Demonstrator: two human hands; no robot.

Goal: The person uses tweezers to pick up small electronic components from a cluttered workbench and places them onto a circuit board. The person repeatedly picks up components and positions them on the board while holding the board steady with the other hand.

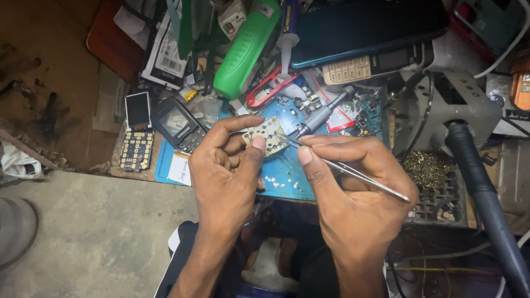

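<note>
My left hand (229, 165) pinches a small pale keypad sheet (267, 134) dotted with round contacts, between thumb and forefinger. My right hand (353, 182) grips thin metal tweezers (361, 176), their tips touching the sheet's right edge. Both hands hover over a blue work mat (287, 176) scattered with small screws and parts.
A screwdriver (323, 113) lies on the mat beyond the hands. A black phone body (178, 124), a bare keypad board (137, 149) and a small screen (137, 110) lie left. A green bottle (245, 48), red snips (265, 88), a keypad handset (364, 67), a grey stand (458, 105) crowd the back.
</note>
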